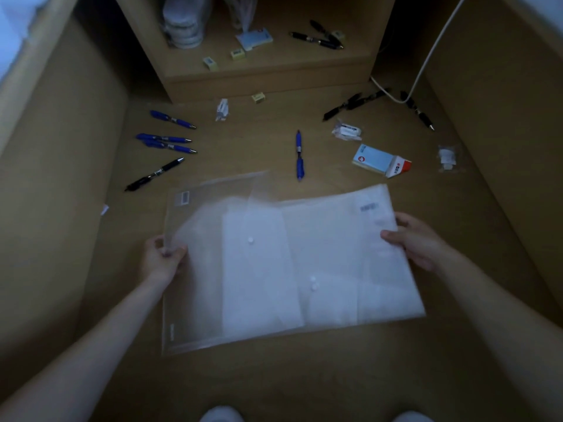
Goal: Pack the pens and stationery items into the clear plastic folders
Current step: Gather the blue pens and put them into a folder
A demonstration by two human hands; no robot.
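A stack of clear plastic folders point(289, 263) with white snap buttons is held low over the wooden floor. My left hand point(164, 257) pinches the left edge of one folder. My right hand point(417, 239) grips the right edge of the stack, thumb on top. Beyond the folders lie several blue pens point(166, 138) at the left, a black pen point(154, 174) beside them, and one blue pen point(299, 155) in the middle. A blue-and-white sticky-note pack point(380, 161) lies at the right, with small wrapped erasers point(347, 130) and several black pens point(353, 103) behind it.
A low wooden shelf point(259, 74) at the back holds more black pens point(320, 36), a note pad point(254, 38) and small yellow boxes point(210, 63). A white cable point(426, 62) runs down at the right. Wooden panels wall in both sides.
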